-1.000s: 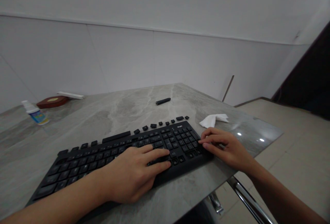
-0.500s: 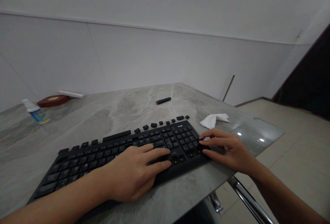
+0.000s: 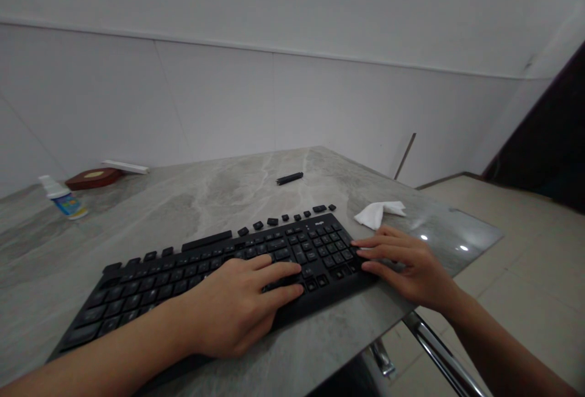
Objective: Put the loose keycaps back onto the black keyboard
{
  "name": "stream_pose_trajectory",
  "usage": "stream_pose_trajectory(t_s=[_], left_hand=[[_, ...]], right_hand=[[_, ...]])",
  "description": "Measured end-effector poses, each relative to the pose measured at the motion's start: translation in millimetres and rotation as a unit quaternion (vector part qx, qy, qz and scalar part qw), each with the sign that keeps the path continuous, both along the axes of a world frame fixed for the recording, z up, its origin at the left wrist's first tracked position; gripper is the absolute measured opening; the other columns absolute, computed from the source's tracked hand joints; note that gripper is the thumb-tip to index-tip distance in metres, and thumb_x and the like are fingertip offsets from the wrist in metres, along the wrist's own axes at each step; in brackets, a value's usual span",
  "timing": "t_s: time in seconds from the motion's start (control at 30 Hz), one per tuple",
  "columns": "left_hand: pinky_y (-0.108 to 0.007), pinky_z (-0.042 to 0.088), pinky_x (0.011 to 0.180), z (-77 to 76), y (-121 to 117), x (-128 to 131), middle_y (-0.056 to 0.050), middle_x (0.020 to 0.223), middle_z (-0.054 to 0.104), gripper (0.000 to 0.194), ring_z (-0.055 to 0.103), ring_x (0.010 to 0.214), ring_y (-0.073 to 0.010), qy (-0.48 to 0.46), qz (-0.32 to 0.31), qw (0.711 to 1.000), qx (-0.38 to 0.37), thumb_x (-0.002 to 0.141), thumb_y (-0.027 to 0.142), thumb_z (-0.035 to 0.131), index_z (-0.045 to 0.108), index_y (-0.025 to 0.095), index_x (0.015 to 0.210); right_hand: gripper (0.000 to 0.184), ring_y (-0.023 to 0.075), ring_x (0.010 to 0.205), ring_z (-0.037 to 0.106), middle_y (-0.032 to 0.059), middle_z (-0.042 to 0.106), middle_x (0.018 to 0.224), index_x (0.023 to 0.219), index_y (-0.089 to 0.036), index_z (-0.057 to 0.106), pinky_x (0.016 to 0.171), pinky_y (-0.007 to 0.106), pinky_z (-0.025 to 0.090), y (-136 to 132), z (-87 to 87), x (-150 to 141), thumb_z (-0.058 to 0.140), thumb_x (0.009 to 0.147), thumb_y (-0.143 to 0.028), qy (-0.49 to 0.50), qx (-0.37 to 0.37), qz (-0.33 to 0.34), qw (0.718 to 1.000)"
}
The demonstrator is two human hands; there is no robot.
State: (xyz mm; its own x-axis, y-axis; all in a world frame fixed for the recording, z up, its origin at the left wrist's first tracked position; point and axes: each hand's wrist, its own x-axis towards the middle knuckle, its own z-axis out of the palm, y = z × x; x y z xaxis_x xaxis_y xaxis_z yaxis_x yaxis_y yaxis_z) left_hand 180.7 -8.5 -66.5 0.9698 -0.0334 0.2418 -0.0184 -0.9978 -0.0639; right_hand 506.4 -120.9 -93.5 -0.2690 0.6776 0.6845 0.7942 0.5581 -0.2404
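A black keyboard (image 3: 331, 242) lies at a slant on the table. Several sockets at its lower right have no keycaps. My left hand (image 3: 242, 305) rests on the keyboard with its fingers stretched over the keys left of the number pad, covering part of them. At the right edge by the number pad is my right hand (image 3: 406, 263), fingers apart and fingertips touching the side keys; I see nothing held in it. Along the keyboard's far edge stand several loose black keycaps (image 3: 273, 221) and a long space bar (image 3: 207, 241).
A crumpled white tissue (image 3: 379, 213) lies beyond my right hand. Further back is a short black tool (image 3: 289, 178). A spray bottle (image 3: 68, 201), a red-brown box (image 3: 94, 178) and a white strip (image 3: 125, 167) stand far left. The grey table (image 3: 329, 336) ends just right of my right hand.
My right hand's fingers have spread from a loose pinch at the keyboard's right edge and lie straighter there. My left hand has stayed in place on the keys.
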Motion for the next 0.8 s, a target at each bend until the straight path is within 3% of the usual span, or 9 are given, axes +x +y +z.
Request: stream_pose_trajectory(t_s=[0.3,0.47,0.57,0.8], left_hand=[[-0.049,0.063,0.08,0.7,1,2,-0.013,0.142,0.059,0.043,0.068,0.104,-0.0321,-0.004,-0.005,1.0,-0.002,0.092,0.015,0.047,0.057,0.018,0.133],[-0.049,0.063,0.08,0.5,2,1,-0.013,0.142,0.058,0.043,0.068,0.104,-0.0321,-0.002,-0.002,1.0,-0.004,0.092,0.016,0.047,0.057,0.018,0.134],[-0.049,0.063,0.081,0.9,1,1,-0.013,0.142,0.058,0.043,0.067,0.105,-0.0317,0.001,-0.002,1.0,-0.006,0.092,0.015,0.047,0.056,0.018,0.134],[-0.047,0.062,0.083,-0.4,1,1,-0.014,0.142,0.058,0.045,0.067,0.107,-0.0314,0.001,-0.002,1.0,-0.012,0.091,0.015,0.048,0.057,0.018,0.135]], right_hand=[[0.017,0.0191,0.079,0.065,0.0071,0.078,0.107,0.101,-0.021,0.075,0.068,0.035,0.058,-1,0.1,2,0.067,0.089,-0.013,-0.018,0.016,0.022,0.999],[0.013,0.022,0.087,0.061,0.009,0.075,0.111,0.092,-0.019,0.075,0.075,0.04,0.056,-2,2.4,1,0.066,0.089,-0.011,-0.059,0.034,0.009,0.998],[0.014,0.0212,0.085,0.06,0.01,0.074,0.108,0.091,-0.018,0.075,0.072,0.039,0.054,-3,2.8,1,0.063,0.091,-0.01,-0.067,0.035,0.023,0.997],[0.019,0.0178,0.075,0.061,0.0096,0.072,0.092,0.09,-0.015,0.071,0.064,0.032,0.052,-3,14.0,-6,0.053,0.096,-0.01,-0.111,-0.024,0.046,0.992]])
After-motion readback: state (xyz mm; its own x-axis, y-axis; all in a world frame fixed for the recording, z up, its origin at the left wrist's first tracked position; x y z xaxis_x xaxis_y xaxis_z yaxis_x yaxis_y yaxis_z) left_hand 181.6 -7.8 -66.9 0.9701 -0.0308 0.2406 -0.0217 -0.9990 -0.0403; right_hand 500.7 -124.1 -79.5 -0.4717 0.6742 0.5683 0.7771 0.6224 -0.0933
